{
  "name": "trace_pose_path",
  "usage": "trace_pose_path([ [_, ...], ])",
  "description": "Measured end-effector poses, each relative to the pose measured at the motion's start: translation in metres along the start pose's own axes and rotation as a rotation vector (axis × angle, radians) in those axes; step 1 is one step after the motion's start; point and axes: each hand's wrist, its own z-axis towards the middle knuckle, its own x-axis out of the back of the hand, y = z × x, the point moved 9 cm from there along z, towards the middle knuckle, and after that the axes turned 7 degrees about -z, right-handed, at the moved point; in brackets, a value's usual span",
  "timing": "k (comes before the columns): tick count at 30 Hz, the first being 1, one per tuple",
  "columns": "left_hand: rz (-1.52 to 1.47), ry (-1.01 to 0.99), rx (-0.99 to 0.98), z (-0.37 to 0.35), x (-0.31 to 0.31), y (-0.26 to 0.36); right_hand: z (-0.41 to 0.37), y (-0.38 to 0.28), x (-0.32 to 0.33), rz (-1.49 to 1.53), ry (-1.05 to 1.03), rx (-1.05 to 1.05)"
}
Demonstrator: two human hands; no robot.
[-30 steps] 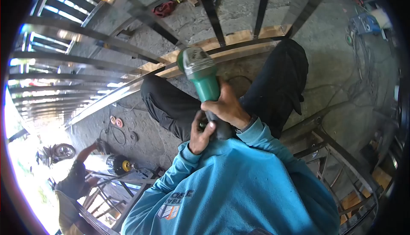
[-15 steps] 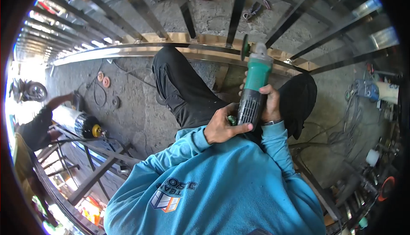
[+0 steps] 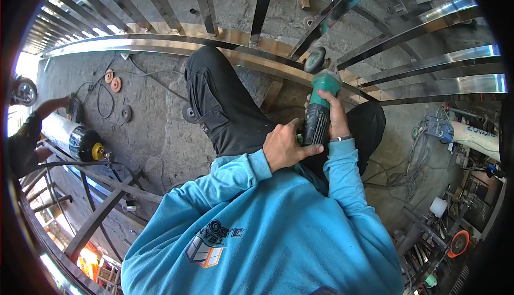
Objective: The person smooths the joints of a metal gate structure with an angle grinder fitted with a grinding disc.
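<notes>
A green and black angle grinder [image 3: 321, 102] is held in front of my lap, its disc [image 3: 315, 59] pointing away from me near the metal frame's rail. My left hand [image 3: 286, 146] is wrapped round the rear of the black body, thumb across its end. Higher up, my right hand [image 3: 336, 113] grips the side of the body, with the thumb on the green part below the head. The long curved metal rail [image 3: 155, 46] with its upright bars [image 3: 262, 8] runs beyond my knees.
At the left, a co-worker's arm [image 3: 51, 106] reaches over a gas cylinder [image 3: 69, 134]. Loose discs [image 3: 115, 84] and cables lie on the floor. A metal frame [image 3: 101, 214] stands lower left. Tools and an orange reel [image 3: 458, 243] are at the lower right.
The grinder has tilted and turned, showing more of its disc face. My right thumb has moved up towards the head. The view has shifted to the right.
</notes>
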Motion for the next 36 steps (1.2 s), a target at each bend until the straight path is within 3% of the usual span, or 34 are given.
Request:
trace_pose_path([
  [22,-0.027,0.011,0.018,0.007,0.005,-0.005,0.012,0.004,-0.006,0.048,0.025,-0.176],
  [36,-0.034,0.018,0.006,0.004,0.005,-0.002,0.011,-0.002,-0.004,-0.045,0.064,-0.132],
])
